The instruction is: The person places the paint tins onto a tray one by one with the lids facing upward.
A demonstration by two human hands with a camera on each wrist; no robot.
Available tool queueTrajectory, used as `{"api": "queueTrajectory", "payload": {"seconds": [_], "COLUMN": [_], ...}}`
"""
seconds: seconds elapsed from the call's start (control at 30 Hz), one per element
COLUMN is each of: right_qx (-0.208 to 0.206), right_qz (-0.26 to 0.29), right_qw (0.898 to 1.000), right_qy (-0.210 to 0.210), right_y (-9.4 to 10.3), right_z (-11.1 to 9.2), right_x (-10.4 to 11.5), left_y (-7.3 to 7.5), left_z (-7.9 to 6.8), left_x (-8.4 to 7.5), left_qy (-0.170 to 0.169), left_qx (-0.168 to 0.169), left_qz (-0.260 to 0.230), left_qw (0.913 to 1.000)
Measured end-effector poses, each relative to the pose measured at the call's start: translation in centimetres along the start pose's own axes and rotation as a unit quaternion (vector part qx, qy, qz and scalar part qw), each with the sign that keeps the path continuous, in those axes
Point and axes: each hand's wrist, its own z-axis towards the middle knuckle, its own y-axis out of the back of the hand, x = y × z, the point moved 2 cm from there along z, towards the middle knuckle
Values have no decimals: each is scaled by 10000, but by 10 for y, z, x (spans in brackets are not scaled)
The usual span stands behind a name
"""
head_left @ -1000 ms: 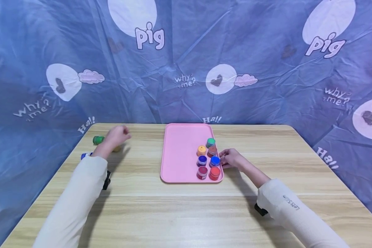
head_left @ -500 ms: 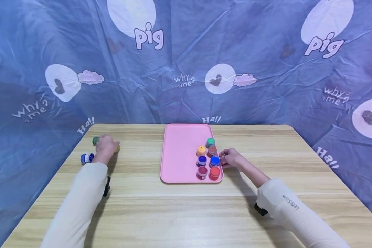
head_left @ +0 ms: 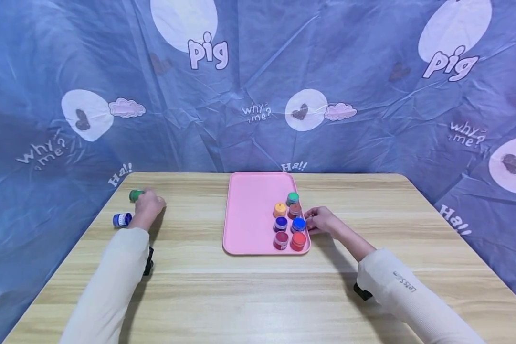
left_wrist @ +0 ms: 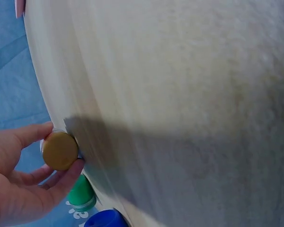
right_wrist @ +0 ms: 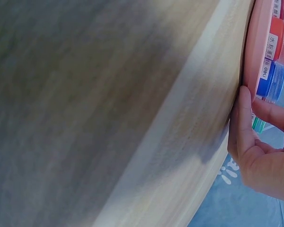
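My left hand [head_left: 149, 206] is at the far left of the table. In the left wrist view its thumb and fingers pinch a small paint jar with an ochre lid [left_wrist: 60, 152], which the hand mostly hides in the head view. A green paint jar [head_left: 135, 195] and a dark blue paint jar [head_left: 122, 220] lie on their sides beside this hand. My right hand [head_left: 321, 220] holds the right rim of the pink tray [head_left: 251, 210], thumb and fingers at its edge. Several paint jars stand upright along the tray's right side, among them a red-orange jar [head_left: 298, 241] and a yellow jar [head_left: 280, 209].
The wooden table [head_left: 249, 296] ends at the back against a blue printed cloth [head_left: 258, 86]. A brown jar [head_left: 295, 210], a purple jar [head_left: 280, 223] and a bright blue jar [head_left: 299, 224] also stand in the tray, close together.
My left hand has come down from above the table to the ochre-lidded jar and pinches it. The right hand stays at the tray's rim.
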Motion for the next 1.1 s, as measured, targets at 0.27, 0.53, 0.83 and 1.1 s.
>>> {"api": "queueTrajectory", "payload": {"seconds": [0.27,0.53,0.83,1.1], "right_qx": [-22,4,-9,-62], "right_qz": [48,-18,-3,-30], "right_qw": [10000,10000,10000,9999], "right_qy": [-11,-20,-48,-82], "right_y": [0,-1,-1,-1], "right_z": [0,0,0,0], "right_x": [0,1,2,2], "left_y": [-6,-14,-19,-21], "left_z": [2,2,1,-2], "left_x": [-4,-15,-28,-41], "left_qy": [-269,-438,-472,-687], "left_qx": [-411,-470,-339,-337], "left_qz": [150,-12,-80,-142], "left_qw": [9987,9979,9983,9970]}}
